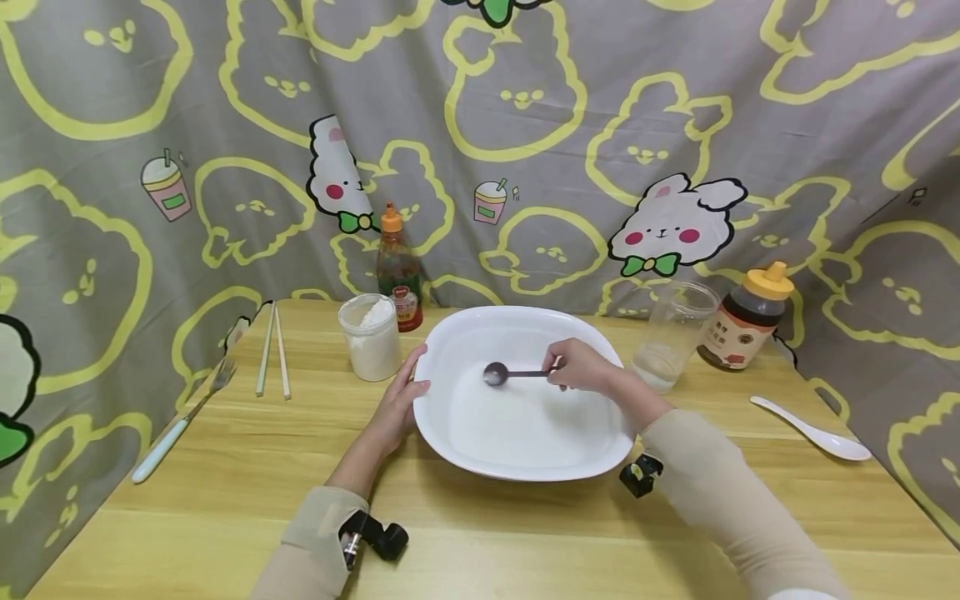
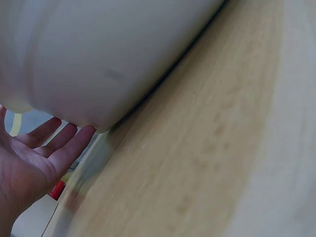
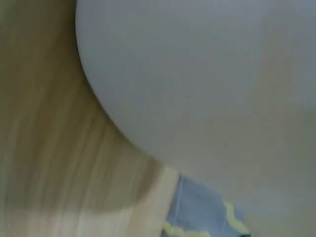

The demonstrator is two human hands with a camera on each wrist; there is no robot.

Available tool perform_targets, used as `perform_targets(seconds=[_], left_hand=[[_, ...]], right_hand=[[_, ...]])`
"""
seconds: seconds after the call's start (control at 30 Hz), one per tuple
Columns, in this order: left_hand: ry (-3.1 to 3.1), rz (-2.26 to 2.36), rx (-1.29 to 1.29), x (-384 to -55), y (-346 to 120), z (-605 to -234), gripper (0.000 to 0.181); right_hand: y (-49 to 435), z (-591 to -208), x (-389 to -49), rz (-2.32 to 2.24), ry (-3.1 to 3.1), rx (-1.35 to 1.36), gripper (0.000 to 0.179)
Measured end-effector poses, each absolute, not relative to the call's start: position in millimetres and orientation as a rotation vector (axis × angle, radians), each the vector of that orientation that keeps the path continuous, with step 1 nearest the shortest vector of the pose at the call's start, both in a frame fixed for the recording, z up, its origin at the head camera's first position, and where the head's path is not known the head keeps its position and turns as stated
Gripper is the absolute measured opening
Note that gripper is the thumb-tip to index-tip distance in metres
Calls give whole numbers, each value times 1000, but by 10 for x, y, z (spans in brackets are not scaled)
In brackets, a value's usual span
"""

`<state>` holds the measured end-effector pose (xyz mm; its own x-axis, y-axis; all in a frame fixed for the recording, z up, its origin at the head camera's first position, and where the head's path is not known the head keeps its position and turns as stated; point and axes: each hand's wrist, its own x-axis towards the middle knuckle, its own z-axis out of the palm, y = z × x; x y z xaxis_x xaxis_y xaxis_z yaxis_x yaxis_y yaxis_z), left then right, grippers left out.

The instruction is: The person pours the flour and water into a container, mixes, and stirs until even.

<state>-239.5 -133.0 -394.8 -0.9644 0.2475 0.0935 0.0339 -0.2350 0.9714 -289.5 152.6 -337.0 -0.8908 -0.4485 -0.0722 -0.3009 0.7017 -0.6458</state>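
Note:
A white basin (image 1: 517,446) stands on the table. My left hand (image 1: 396,407) holds its left side, thumb over the rim; in the left wrist view, the left hand's fingers (image 2: 66,150) rest against the outer wall. Over the basin, my right hand (image 1: 581,367) pinches the handle of a small dark spoon (image 1: 496,374), whose round bowl points left and carries some white stuff. In the right wrist view, the basin's outer wall (image 3: 187,89) fills most of the picture, and the hand is hidden.
Behind the basin stand an open jar of white powder (image 1: 373,346) and an orange-capped sauce bottle (image 1: 401,279). A clear cup (image 1: 667,342) and a yellow-capped bottle (image 1: 742,321) are on the right, near a white spoon (image 1: 817,433). Chopsticks (image 1: 281,354) and a fork (image 1: 180,425) lie left.

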Motion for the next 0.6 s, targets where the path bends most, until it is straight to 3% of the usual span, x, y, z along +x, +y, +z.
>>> perform_targets(seconds=[0.27, 0.6], left_hand=[[1849, 2372, 349, -2477, -1353, -4083, 54], [1844, 2358, 334, -2469, -1351, -4056, 55]], right_hand=[[1341, -3399, -2725, -953, 2440, -756, 8], [1846, -3103, -2548, -717, 2343, -936, 12]])
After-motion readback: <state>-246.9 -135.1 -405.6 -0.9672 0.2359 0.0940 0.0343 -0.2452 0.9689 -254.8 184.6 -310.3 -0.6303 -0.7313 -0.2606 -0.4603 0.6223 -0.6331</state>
